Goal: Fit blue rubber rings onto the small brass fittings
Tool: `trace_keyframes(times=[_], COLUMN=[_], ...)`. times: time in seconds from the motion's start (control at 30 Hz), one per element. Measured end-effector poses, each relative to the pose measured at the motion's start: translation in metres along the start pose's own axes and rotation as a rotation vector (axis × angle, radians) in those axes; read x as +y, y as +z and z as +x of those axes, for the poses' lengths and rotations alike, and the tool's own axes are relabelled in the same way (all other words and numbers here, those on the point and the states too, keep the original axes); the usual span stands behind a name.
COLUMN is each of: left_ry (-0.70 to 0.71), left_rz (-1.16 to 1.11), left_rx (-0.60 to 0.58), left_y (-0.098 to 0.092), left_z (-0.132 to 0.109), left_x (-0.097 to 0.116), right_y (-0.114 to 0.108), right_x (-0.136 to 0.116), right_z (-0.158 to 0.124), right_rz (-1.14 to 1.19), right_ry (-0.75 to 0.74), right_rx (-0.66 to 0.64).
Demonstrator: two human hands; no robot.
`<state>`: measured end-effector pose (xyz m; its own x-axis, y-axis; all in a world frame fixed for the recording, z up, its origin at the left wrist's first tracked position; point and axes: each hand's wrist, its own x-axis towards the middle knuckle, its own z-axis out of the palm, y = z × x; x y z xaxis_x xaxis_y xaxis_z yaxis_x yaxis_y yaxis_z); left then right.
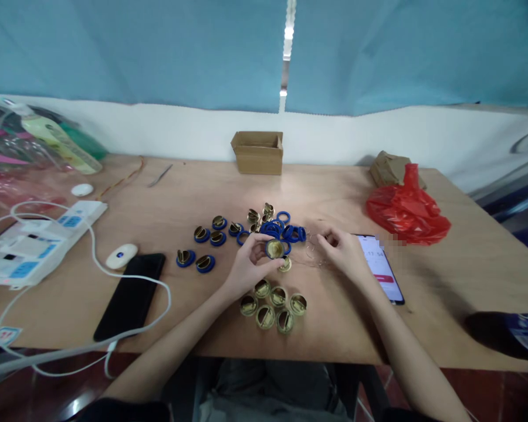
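My left hand (253, 261) is closed around the rim of a round brass-coloured fitting (274, 249), its hollow side turned up. To the right, my right hand (338, 249) pinches its fingers beside a few thin wire-like rings (313, 252); what lies between the fingertips is hidden. A heap of blue rings (270, 227) is just beyond my left hand. Below it, several brass fittings (278, 296) with a bar across each lie grouped near the front edge. Several more, seated in blue rings (205, 263), are spread out to the left.
A small cardboard box (259, 153) stands at the back. On the right are a lit phone (385, 269), a red plastic bag (407, 211) and a dark bottle (506, 334). A black phone (129, 299), white cables and a power strip (39, 243) occupy the left.
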<state>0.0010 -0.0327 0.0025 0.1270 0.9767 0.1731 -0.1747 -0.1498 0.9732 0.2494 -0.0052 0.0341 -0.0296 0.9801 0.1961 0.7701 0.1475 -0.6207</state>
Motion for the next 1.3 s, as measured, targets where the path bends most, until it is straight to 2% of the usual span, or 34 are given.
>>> trace_keyframes(times=[0.17,0.3,0.63,1.07,1.3], left_ry=[0.009,0.02,0.007,-0.007,-0.009], left_rz=[0.017,0.018,0.003,0.031,0.023], left_rx=[0.012,-0.014,-0.037,-0.07,-0.083], left_y=[0.0,0.001,0.004,0.006,0.006], left_z=[0.0,0.0,-0.002,-0.004,-0.005], left_x=[0.0,-0.001,-0.001,0.005,0.004], right_y=[0.002,0.007,0.011,0.012,0.012], right_x=[0.008,0.01,0.013,0.013,0.012], right_z=[0.0,-0.002,0.0,0.0,0.0], right_rz=[0.039,0.017,-0.01,0.076,0.04], right_ry=[-0.096,-0.106,-0.147,-0.173,-0.154], right_rx=[-0.263,-0.362,-0.41,-0.461,-0.437])
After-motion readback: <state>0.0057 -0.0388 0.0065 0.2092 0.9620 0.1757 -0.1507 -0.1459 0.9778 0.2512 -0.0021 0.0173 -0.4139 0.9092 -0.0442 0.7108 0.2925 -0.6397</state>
